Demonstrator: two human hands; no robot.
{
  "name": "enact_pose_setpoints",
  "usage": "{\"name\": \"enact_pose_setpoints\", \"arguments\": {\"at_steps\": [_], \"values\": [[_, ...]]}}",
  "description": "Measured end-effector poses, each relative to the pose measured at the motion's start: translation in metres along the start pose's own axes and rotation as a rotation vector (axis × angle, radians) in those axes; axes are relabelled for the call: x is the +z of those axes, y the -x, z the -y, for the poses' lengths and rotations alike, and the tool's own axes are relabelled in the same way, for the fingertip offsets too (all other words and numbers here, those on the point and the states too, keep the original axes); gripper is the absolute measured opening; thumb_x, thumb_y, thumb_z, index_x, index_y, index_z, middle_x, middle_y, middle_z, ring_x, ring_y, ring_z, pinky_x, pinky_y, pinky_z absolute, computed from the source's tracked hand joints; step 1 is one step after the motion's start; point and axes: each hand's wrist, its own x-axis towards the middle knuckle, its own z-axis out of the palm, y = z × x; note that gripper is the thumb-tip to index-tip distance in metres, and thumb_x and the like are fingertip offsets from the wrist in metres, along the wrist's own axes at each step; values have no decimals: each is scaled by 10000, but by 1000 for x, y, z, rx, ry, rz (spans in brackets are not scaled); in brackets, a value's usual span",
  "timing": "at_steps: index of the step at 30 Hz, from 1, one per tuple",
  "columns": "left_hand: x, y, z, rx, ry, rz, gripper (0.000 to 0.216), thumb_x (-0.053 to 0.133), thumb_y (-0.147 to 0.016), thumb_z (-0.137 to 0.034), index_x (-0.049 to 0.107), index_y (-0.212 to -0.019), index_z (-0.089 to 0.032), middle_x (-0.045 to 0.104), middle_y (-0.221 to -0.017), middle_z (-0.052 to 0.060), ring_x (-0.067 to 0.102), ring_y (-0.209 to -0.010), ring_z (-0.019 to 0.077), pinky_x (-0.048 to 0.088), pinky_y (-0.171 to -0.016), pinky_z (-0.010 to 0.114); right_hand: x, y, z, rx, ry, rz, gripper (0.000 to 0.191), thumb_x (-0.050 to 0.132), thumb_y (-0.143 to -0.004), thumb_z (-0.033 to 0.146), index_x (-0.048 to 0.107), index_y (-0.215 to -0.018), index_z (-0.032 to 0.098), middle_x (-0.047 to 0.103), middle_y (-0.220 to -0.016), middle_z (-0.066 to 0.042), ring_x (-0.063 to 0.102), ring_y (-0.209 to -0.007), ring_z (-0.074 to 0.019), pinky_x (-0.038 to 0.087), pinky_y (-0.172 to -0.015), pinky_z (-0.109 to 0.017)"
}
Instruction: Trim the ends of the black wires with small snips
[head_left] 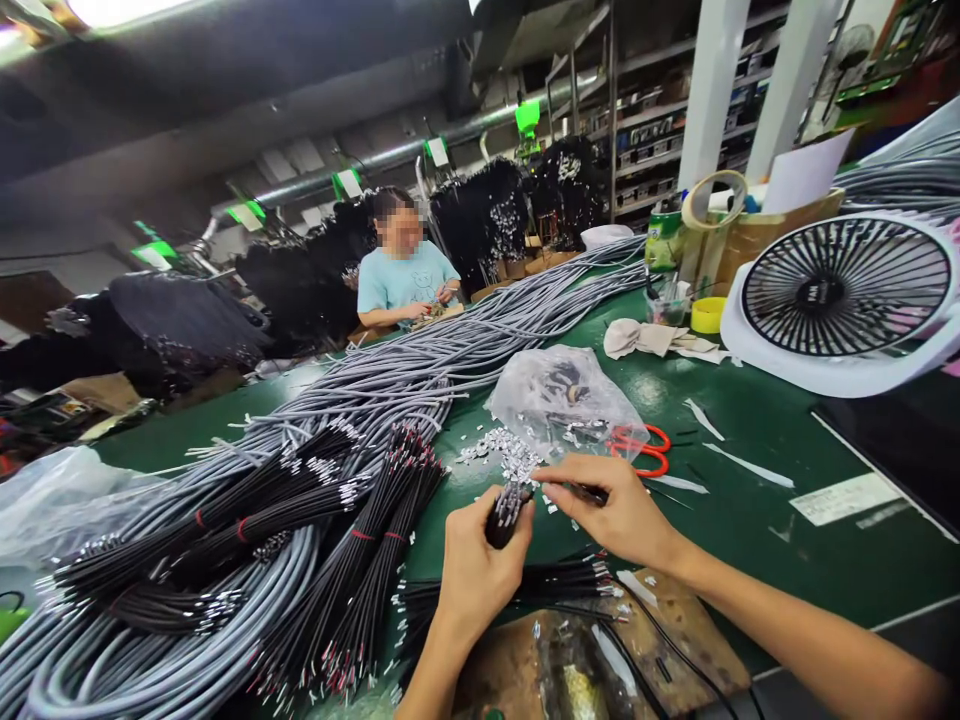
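My left hand [484,560] is closed round a short bundle of black wires [504,515], whose pale tips point up between thumb and fingers. Beside those tips, my right hand [604,500] is closed, thumb and forefinger nearly touching the bundle. A dark piece shows under its curled fingers; I cannot make out what it is. Just beyond both hands lies a loose heap of small, shiny white-silver pieces [510,450]. Below them, more black wires [555,578] with pale ends lie across the table.
Tied black wire bundles [375,540] and long grey cables [480,335] cover the left and far table [750,530]. A clear plastic bag [559,390], red-handled scissors [660,452] and a white fan [832,300] lie right. A stained board [675,630] is in front; a co-worker [409,275] sits opposite.
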Motion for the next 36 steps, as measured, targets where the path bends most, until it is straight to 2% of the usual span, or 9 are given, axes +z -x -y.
{"name": "enact_pose_setpoints", "arguments": {"at_steps": [5,13,16,18,22,26,31,36], "values": [[0,2,0,-13,-19,-91,200,560,-764,-320,606,-666,-152,449,-517,-24,364,-493,110,275,-479,218,2,2,1,-33,-11,-27,210,528,-816,244,686,-927,162,619,-650,-19,487,-524,-92,373,-482,-216],[0,7,2,-56,-56,-200,208,580,-752,-332,605,-648,-152,449,-469,-32,379,-453,103,284,-453,214,5,8,3,-60,24,-3,233,535,-798,226,662,-984,166,584,-597,12,488,-495,-86,393,-458,-197],[1,7,2,-34,-88,-220,217,577,-758,-331,596,-643,-149,479,-504,-23,394,-478,104,301,-475,216,6,10,4,-43,175,-36,366,570,-788,309,571,-1131,183,643,-826,-24,572,-650,-115,458,-574,-221],[1,7,2,-23,-113,-240,216,577,-761,-336,607,-668,-144,513,-547,-13,405,-501,107,312,-491,218,5,10,4,-81,337,-79,388,550,-808,355,540,-1159,191,632,-938,-47,591,-762,-142,464,-659,-249],[1,7,2,-21,-137,-258,229,574,-764,-350,619,-680,-142,525,-562,-10,403,-500,108,310,-489,221,3,12,3,-249,644,-196,238,525,-841,295,615,-1045,212,635,-858,-31,589,-711,-131,424,-642,-242],[2,8,0,-4,-145,-252,220,578,-764,-341,608,-663,-149,522,-554,-13,408,-498,109,307,-494,224,2,12,2,-395,791,-255,239,564,-820,234,625,-1049,205,654,-850,-20,589,-701,-120,392,-613,-239],[1,8,-2,25,-159,-269,231,588,-758,-318,557,-595,-158,449,-504,-32,362,-472,99,282,-477,224,1,13,3,-434,848,-251,239,546,-830,213,622,-1055,193,664,-836,-17,592,-691,-112,383,-609,-243],[2,8,-4,49,-152,-265,215,593,-753,-283,550,-584,-156,464,-512,-31,375,-476,96,290,-483,220,1,13,4,-444,862,-221,233,550,-824,192,622,-1045,191,669,-819,-7,582,-669,-106,370,-606,-248]]}}
